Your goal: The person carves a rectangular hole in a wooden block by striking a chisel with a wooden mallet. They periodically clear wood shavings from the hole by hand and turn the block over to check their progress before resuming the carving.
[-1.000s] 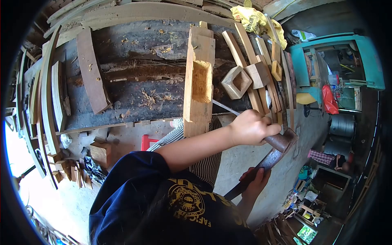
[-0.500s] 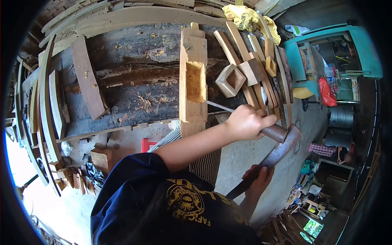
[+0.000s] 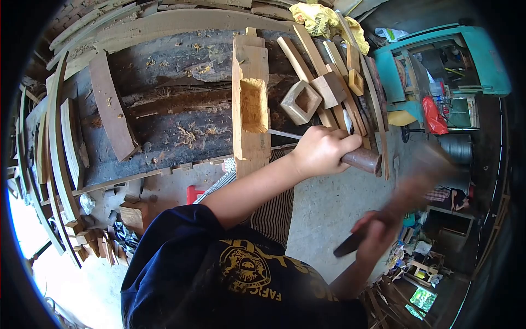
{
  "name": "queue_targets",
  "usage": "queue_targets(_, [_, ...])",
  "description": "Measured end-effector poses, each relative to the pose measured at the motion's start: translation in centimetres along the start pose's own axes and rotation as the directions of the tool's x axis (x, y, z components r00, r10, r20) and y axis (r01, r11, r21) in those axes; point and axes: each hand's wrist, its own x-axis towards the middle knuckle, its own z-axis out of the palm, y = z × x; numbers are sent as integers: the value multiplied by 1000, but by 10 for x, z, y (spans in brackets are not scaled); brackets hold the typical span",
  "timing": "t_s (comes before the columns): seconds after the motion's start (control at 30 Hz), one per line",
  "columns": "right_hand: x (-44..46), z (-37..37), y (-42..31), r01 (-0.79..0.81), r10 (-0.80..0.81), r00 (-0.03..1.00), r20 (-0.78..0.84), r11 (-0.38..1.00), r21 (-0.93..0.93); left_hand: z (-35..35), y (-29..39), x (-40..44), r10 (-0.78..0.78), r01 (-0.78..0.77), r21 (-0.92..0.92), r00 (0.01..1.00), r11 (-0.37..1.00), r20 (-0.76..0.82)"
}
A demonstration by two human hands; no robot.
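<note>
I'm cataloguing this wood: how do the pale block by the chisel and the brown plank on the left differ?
The pale block has a rectangular hollow; the brown plank shows none. The block is yellowish, the plank darker. The block's near end overhangs the bench; the plank stops short of that edge. Both lie across the bench.

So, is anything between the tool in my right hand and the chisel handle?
Nothing visible blocks the gap between the blurred tool in your right hand and the chisel handle in your left hand; the end of a wood strip shows beside the handle, seemingly behind it.
</note>
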Motion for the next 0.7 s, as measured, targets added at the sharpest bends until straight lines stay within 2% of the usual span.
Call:
queue_targets(0.07, [-1, 2, -3, -139, 139, 975, 171, 990, -15, -2, 1, -1, 1, -1, -4, 1000, 1000, -3])
queue_targets(0.13, [-2, -3, -4, -160, 156, 977, 145, 987, 15, -4, 1, -2, -5, 5, -17, 1000, 1000, -6])
queue_targets(0.23, [-3, -10, -11, -21, 43, 991, -128, 985, 170, -4, 1, -1, -13, 13, -4, 1000, 1000, -18])
queue_targets(0.33, [-2, -19, -16, 12, 40, 987, -158, 949, 314, -2, -1, 0, -14, 14, -16, 1000, 1000, -17])
queue_targets(0.43, [1, -1, 11, 21, 7, 991, -132, 979, 205, 0, -1, -1, -13, 13, 4, 1000, 1000, -3])
queue_targets(0.47, [5, 5, 22, 88, -94, 994, 52, 991, 105, 0, -1, -2, -17, 17, 7, 1000, 1000, -5])
queue_targets(0.53, [3, 24, -8, -114, 124, 988, 95, 988, -99, -1, -1, -2, -37, 37, 11, 999, 999, 22])
queue_targets(0.6, [4, 5, -3, -129, 140, 980, 144, 988, -83, 1, -3, -1, -29, 29, -2, 999, 1000, -16])
queue_targets(0.67, [7, -4, -7, 59, -46, 992, 118, 993, -106, 3, -3, -1, -16, 16, -18, 999, 1000, -48])
queue_targets(0.7, [6, -3, -11, 42, -40, 999, -37, 998, 56, 4, -4, -1, -5, 5, -11, 999, 1000, -53])
